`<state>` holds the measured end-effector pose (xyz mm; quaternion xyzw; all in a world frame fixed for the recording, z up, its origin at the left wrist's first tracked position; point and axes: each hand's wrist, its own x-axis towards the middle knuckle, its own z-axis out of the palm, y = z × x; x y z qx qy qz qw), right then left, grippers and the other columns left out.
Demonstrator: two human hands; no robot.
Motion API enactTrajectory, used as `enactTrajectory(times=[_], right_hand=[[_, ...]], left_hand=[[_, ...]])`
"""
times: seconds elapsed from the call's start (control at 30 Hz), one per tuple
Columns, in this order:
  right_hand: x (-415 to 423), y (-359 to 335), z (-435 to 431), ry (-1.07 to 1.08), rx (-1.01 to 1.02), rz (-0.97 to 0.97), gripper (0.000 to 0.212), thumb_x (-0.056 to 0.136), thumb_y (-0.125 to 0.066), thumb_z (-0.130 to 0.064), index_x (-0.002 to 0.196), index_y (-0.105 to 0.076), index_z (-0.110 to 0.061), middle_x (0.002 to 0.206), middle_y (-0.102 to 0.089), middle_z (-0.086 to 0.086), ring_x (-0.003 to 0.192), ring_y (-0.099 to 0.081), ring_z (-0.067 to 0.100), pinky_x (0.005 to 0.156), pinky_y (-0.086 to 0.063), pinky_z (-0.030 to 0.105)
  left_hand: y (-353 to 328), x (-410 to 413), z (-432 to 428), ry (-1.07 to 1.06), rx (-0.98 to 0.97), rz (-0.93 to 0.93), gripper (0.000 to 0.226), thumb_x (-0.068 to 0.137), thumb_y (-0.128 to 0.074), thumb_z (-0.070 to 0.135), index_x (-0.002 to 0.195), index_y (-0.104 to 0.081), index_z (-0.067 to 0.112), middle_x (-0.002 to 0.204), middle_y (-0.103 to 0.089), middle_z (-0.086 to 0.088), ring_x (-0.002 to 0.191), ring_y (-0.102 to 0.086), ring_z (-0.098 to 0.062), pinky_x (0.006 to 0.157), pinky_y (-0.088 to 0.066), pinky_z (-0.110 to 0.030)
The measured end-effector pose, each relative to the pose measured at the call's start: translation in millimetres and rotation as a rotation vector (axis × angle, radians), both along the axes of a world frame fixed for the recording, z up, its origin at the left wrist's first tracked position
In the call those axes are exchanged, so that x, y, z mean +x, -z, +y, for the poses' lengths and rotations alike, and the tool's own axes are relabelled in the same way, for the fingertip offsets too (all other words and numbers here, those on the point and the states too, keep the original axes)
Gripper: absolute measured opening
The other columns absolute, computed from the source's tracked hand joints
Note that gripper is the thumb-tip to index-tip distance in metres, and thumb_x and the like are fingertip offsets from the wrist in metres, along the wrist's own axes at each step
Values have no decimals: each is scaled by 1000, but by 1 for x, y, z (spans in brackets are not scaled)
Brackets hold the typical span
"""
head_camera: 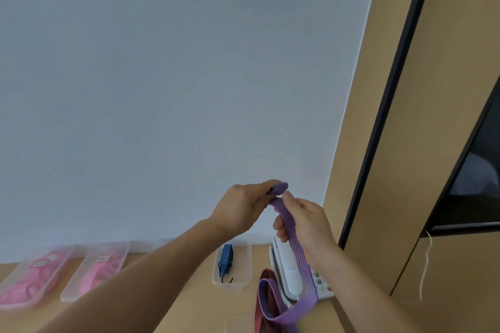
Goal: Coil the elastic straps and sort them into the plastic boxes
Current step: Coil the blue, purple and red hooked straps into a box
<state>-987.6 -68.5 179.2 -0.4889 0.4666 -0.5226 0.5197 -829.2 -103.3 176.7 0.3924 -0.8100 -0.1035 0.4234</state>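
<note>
A purple strap (pixel 293 240) was gripped above the counter's (pixel 209 313) back edge: its end was pinched in the left hand (pixel 243 205) and its length was held by the right hand (pixel 308 222). Coiling was judged barely begun. Pink straps (pixel 40 276) and a blue strap (pixel 226 258) were already boxed; a red strap (pixel 263 305) was left loose.
</note>
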Motion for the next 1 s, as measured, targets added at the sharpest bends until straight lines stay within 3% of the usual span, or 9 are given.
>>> enactTrajectory(times=[0.13, 0.27, 0.33, 0.4, 0.47, 0.53, 0.7, 0.83, 1.0], right_hand=[[-1, -3, 0, 10, -9, -72, 54, 97, -48, -51, 87, -70, -3, 59, -64, 14, 44, -52, 21, 44, -42, 25], [0, -1, 1, -9, -33, -107, 44, 95, -58, -40, 92, -68, 3, 62, -65, 14, 45, -52, 20, 42, -41, 26], [0, 1, 1, -4, -48, -138, 35, 96, -59, -32, 86, -66, 1, 62, -66, 13, 45, -52, 19, 42, -43, 25], [-1, 2, 1, 12, -84, -129, 29, 97, -58, -27, 82, -64, -2, 64, -68, 12, 45, -53, 17, 43, -44, 26], [-3, 4, 1, 33, -120, -111, 26, 98, -57, -24, 83, -64, -4, 66, -70, 12, 46, -54, 16, 44, -45, 25], [-5, 6, 1, 48, -142, -81, 25, 99, -57, -25, 86, -65, -5, 68, -71, 12, 47, -55, 16, 45, -46, 25], [-3, 7, 5, 46, -162, -22, 29, 97, -58, -28, 86, -65, -2, 70, -72, 13, 49, -59, 18, 46, -48, 25], [-2, 4, 8, 51, -87, 11, 37, 96, -60, -33, 84, -63, 2, 66, -71, 15, 46, -59, 21, 43, -47, 28], [-4, 1, 12, -20, -42, 58, 29, 97, -59, -24, 90, -61, 3, 65, -70, 13, 48, -61, 20, 45, -49, 27]], left_hand=[[1, 4, -1, 19, -337, -148, 43, 86, -56, -6, 125, -68, 10, 116, -71, -8, 89, -71, -15, 70, -60, -30], [2, 6, -3, -34, -472, -224, 57, 74, -61, -21, 124, -68, 6, 129, -64, -19, 87, -74, -27, 66, -62, -37], [2, 2, -2, -6, -338, -87, 56, 82, -54, -17, 130, -63, 9, 139, -57, -13, 111, -67, -22, 87, -58, -33], [-3, -3, 0, 7, 9, 199, 54, 92, -49, -8, 141, -52, 13, 143, -55, -5, 126, -58, -14, 100, -50, -28], [-14, -5, 3, 57, 448, 526, 46, 97, -52, 10, 144, -47, 12, 136, -62, -3, 120, -62, -14, 97, -52, -33], [-24, -5, 5, 138, 691, 596, 42, 93, -56, 34, 127, -63, 10, 117, -72, -4, 111, -67, -17, 91, -53, -35], [-25, -10, 12, 246, 683, 527, 25, 94, -63, 18, 115, -65, 5, 98, -75, -7, 77, -66, -14, 94, -51, -46], [-25, -11, 11, 195, 567, 519, 19, 95, -63, 10, 113, -62, 9, 102, -75, -15, 83, -66, -20, 81, -53, -33], [-26, -9, 10, 114, 376, 443, 26, 96, -58, 8, 113, -60, 27, 97, -78, 3, 90, -73, -11, 84, -54, -27]])
